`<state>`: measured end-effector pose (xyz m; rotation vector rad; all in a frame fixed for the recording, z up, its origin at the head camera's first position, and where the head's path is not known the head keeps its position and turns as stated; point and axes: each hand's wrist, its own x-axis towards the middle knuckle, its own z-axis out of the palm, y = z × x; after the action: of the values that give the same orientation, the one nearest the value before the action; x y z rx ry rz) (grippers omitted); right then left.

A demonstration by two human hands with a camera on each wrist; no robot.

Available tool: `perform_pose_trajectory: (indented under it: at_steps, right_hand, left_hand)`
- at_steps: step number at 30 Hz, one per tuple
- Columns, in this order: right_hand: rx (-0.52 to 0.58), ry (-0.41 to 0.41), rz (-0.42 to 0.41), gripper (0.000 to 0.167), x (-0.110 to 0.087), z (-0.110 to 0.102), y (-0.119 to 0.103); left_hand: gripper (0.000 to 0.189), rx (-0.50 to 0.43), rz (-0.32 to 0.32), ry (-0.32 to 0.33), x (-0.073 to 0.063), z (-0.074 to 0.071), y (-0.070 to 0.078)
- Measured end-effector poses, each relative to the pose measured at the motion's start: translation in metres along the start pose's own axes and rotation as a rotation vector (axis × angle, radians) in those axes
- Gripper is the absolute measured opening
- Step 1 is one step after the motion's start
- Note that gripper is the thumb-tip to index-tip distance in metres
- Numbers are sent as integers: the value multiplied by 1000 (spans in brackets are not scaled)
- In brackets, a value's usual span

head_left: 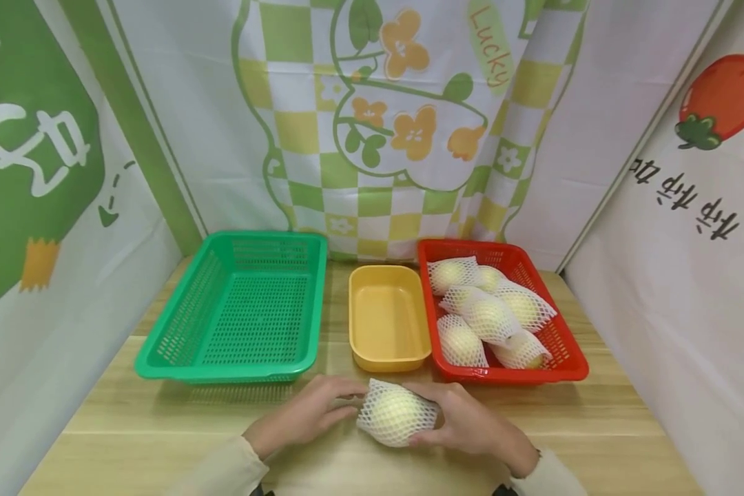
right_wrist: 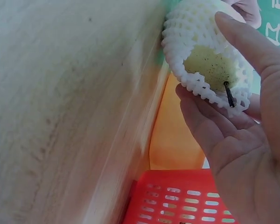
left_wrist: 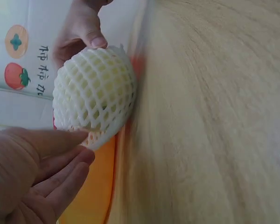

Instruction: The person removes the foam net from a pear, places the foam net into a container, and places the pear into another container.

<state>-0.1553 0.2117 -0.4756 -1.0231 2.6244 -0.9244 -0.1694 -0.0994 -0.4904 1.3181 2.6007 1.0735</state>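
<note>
A pale yellow pear (head_left: 394, 416) in a white foam net lies just above or on the table in front of me; I cannot tell which. My right hand (head_left: 465, 421) grips its right side, thumb on the near face and fingers around the far side. In the right wrist view, the net's opening (right_wrist: 210, 70) bares speckled skin and a dark stem (right_wrist: 229, 94). At the pear's other end is my left hand (head_left: 313, 412), its thumb and fingers apart and fairly straight. Its fingertips (left_wrist: 86, 156) are at the net's edge; whether they touch it is unclear.
A green basket (head_left: 313, 324) stands at the left with nothing in it. The yellow tub (head_left: 389, 362) in the middle holds nothing visible. At the right, a red basket (head_left: 564, 344) contains several netted pears (head_left: 490, 317). Printed cloth (head_left: 409, 138) hangs behind the wooden table (head_left: 118, 441).
</note>
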Motion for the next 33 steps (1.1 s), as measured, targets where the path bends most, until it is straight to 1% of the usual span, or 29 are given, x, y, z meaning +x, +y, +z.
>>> perform_pose_trajectory:
  at_steps: [3, 5, 7, 11, 14, 16, 18, 23, 26, 29, 33]
  right_hand:
    - [-2, 0, -4, 76, 1, 0, -1]
    - [-7, 2, -16, 76, 2, 1, -2]
    - [-13, 8, -39, 76, 3, 2, -3]
    - [-23, 13, -60, 78, 5, 0, -4]
    - [-25, 6, -52, 79, 5, -1, -4]
    - [-21, -2, -45, 80, 4, -2, -3]
    - [-12, -9, -36, 80, 4, -2, -2]
    - [10, -7, -25, 80, 1, -1, -1]
    - [39, -2, -15, 76, -1, -1, -1]
    - [51, 20, -19, 65, -4, 0, -1]
    - [45, 55, -65, 47, -7, 2, 1]
  left_hand:
    - [53, 36, 9, 0, 8, 6, 1]
    - [64, 57, -7, -22, 11, 9, 4]
    - [69, 78, -22, -42, 15, 12, 7]
    - [69, 85, -29, -75, 26, 17, 13]
    - [68, 77, -13, -88, 33, 21, 15]
    - [71, 69, -5, -94, 35, 23, 15]
    - [71, 54, -1, -95, 36, 25, 15]
    - [64, 34, 5, -78, 36, 26, 13]
    - [69, 50, -7, -70, 34, 24, 13]
    - [79, 88, -28, -69, 31, 20, 14]
    - [82, 110, -19, -84, 27, 13, 15]
